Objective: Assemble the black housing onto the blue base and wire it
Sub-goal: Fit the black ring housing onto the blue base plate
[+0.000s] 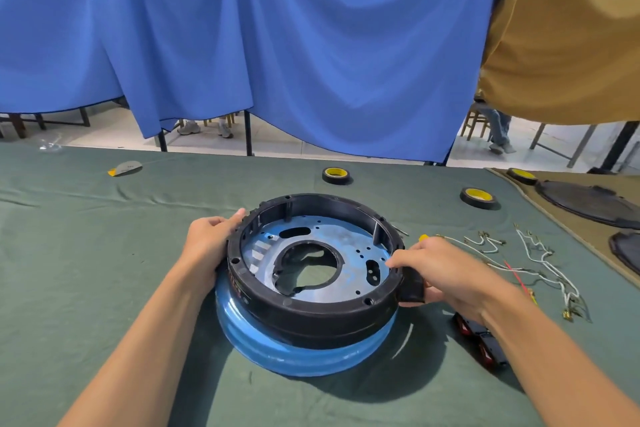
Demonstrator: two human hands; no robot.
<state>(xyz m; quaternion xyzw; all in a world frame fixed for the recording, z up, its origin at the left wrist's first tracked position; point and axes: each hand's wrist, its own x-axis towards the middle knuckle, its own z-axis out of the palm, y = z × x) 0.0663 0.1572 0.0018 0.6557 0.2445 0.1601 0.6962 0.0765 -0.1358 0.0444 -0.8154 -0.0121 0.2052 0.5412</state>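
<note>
Nearest the viewer, two bare forearms reach forward over a green tablecloth [104, 253]. At centre lies a round blue base [294, 354], with a black housing [311, 319] ring seated on top of it. The left hand [211, 239] curls its fingers around the housing's left outer rim. The right hand [440, 270] grasps the right rim, fingertips on the top edge beside a black tab. Just right of the base lie small black-and-red parts [481, 340]. Farther right, loose white wires [547, 263] are spread out. Beyond the base sit two tape rolls [336, 176], black with yellow cores. A blue curtain [277, 45] hangs behind.
</note>
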